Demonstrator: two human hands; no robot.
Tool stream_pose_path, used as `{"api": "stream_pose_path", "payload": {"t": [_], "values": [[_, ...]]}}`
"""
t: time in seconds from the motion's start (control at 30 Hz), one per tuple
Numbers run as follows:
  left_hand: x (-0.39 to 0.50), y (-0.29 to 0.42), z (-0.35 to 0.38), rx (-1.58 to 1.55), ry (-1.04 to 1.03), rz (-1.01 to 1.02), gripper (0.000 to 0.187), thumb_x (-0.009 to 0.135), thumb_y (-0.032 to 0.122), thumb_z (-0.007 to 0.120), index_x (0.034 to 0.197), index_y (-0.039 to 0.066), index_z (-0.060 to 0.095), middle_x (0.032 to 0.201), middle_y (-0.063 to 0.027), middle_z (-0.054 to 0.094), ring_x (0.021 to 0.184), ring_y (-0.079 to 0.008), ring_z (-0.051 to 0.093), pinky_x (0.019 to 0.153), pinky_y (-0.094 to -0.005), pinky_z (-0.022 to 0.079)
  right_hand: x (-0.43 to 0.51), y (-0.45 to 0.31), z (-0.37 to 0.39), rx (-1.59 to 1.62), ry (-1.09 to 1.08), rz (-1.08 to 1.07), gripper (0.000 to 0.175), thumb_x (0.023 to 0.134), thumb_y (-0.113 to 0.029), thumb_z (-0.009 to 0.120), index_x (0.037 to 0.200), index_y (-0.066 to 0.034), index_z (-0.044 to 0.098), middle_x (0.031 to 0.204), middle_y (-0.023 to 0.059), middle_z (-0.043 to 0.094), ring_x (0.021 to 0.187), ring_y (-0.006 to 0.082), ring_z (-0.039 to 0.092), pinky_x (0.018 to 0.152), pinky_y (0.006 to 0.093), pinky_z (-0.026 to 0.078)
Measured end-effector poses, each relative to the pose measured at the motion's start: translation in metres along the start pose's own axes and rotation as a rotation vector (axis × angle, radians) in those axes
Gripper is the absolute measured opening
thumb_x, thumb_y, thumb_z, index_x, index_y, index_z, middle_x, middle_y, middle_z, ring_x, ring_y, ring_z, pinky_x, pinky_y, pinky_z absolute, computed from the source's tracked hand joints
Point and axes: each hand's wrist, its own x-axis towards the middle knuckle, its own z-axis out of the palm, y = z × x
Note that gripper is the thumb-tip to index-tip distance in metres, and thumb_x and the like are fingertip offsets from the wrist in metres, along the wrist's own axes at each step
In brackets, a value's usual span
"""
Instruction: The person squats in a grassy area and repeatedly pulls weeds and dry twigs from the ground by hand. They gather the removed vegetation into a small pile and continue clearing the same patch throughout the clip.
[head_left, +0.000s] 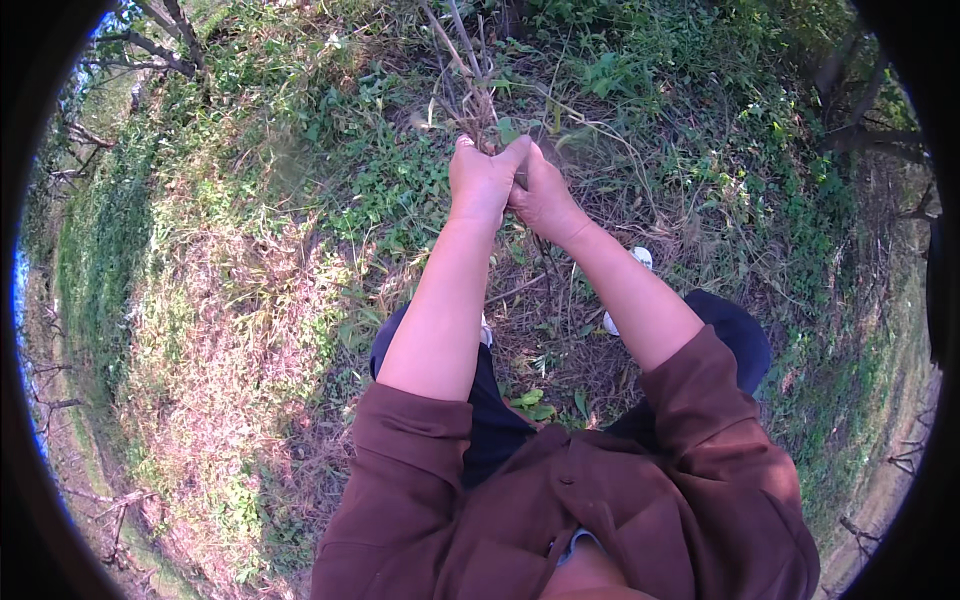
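Note:
Both my hands meet at the upper middle of the view, closed around a bundle of dry plant stems (474, 97). My left hand (480, 180) grips the bundle from the left, thumb up. My right hand (547, 196) is pressed against it on the right and grips the lower part. Thin branching stalks rise above the fists, with a few green leaves (510, 129) at the thumbs. Some darker stems or roots hang below the hands. What lies inside the fists is hidden.
Grass and low weeds (375, 172) cover the ground, with dry straw (217, 330) on the left. Bare tree branches (161, 52) reach in at the upper left, others (874, 139) at the right. White shoes (641, 257) show below my right forearm.

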Motion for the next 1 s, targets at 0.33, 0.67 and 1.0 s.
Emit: {"api": "stream_pose_path", "payload": {"t": [0.33,0.67,1.0], "values": [[0.022,0.001,-0.035,-0.078,-0.071,-0.075,0.011,0.086,0.012,0.056,0.094,0.005,0.056,0.082,-0.0106,0.067,0.063,-0.0151,0.058,0.053,-0.0292,0.041,-0.049,-0.007,0.009,-0.154,-0.073,0.233,0.038,0.083,-0.025,0.063,0.110,-0.0019,0.048,0.091,0.0191,0.061,0.086,0.0293,0.062,0.075,0.0382,0.047],[0.025,0.012,-0.054,0.235,0.144,0.045,0.018,0.079,0.014,0.069,0.085,0.001,0.058,0.083,-0.0072,0.060,0.075,-0.0162,0.054,0.073,-0.0309,0.044,-0.074,0.082,0.016,-0.049,-0.103,0.426,0.025,0.091,-0.024,0.051,0.095,0.0002,0.053,0.076,0.0160,0.059,0.070,0.0278,0.058,0.065,0.0373,0.044],[0.023,0.038,-0.071,0.202,0.151,0.165,0.009,0.086,0.017,0.062,0.082,0.009,0.062,0.070,0.0029,0.057,0.054,-0.0062,0.044,0.046,-0.0220,0.035,0.080,0.101,0.014,-0.153,-0.047,0.307,0.032,0.089,-0.029,0.056,0.105,-0.0028,0.051,0.089,0.0066,0.057,0.078,0.0168,0.054,0.070,0.0344,0.045]]}}
